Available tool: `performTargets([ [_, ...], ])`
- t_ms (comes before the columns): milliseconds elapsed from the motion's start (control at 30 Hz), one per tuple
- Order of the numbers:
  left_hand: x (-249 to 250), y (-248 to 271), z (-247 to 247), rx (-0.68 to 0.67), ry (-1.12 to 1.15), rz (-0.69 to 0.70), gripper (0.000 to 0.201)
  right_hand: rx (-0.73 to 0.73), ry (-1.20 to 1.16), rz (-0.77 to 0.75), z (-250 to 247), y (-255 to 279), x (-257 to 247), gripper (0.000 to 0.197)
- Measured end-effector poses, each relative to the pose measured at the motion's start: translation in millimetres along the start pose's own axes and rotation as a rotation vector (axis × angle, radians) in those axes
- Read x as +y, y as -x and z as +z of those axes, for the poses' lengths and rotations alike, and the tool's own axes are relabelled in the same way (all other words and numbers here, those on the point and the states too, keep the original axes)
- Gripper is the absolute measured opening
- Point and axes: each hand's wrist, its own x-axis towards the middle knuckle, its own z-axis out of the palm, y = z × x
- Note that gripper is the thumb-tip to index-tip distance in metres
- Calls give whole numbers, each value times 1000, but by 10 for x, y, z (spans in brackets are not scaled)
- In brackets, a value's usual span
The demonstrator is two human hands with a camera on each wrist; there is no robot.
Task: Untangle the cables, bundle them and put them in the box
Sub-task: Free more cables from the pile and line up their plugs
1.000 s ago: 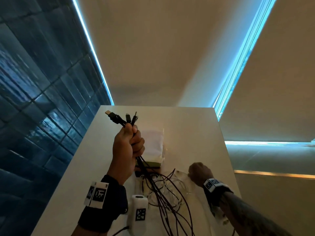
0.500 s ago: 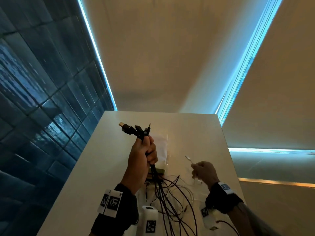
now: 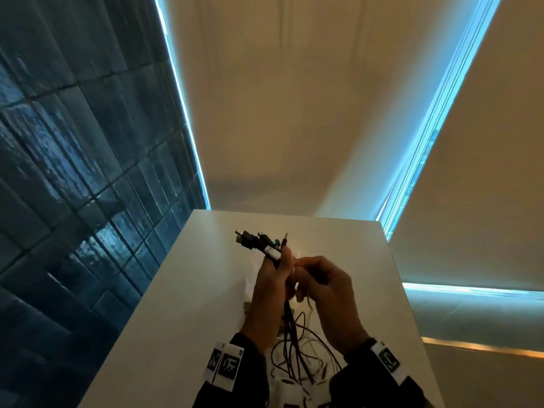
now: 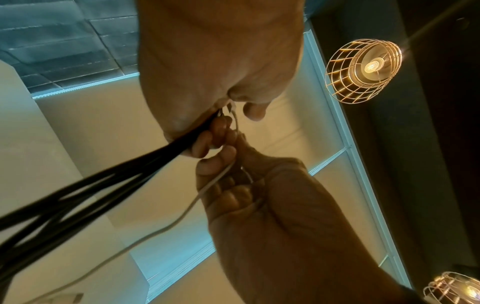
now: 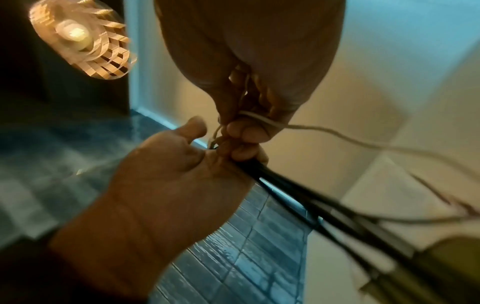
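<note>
My left hand (image 3: 278,272) is raised over the white table (image 3: 182,304) and grips a bundle of black cables (image 3: 290,325). Their plug ends (image 3: 256,241) stick out above the fist. My right hand (image 3: 309,270) is pressed against the left one and pinches a thin white cable (image 5: 311,129), holding it against the bundle. In the left wrist view the black cables (image 4: 103,185) run down to the left and the white cable (image 4: 207,185) trails below the right hand (image 4: 272,205). The box (image 3: 249,287) is mostly hidden behind my left hand.
Loose loops of dark and white cable (image 3: 303,360) lie on the table below my wrists. A dark tiled wall (image 3: 73,201) runs along the table's left side. Wire-cage lamps (image 4: 363,70) hang overhead. The table's right edge (image 3: 409,304) drops off.
My right hand rose from the cable pile with a white cable end and came up against the left hand. The left hand kept its grip on the black bundle.
</note>
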Motion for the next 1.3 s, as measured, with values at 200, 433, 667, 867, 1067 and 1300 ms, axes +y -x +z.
performTargets([
  [200,62,63,-155,100,4,40,32,-129,235,76,-70,32,50,20],
  [433,91,89,-168,97,-10,2,43,-162,198,32,58,105,120,9],
  [667,110,62,-187,156,304,18,43,-315,113,103,47,151,189,22],
  [867,225,51,-283,92,384,34,32,-384,168,144,-138,143,416,30],
  [1067,261,87,-335,23,339,65,26,-334,283,167,-310,22,710,36],
  [1300,343,133,-439,56,396,64,32,-346,404,215,-481,-51,1096,36],
])
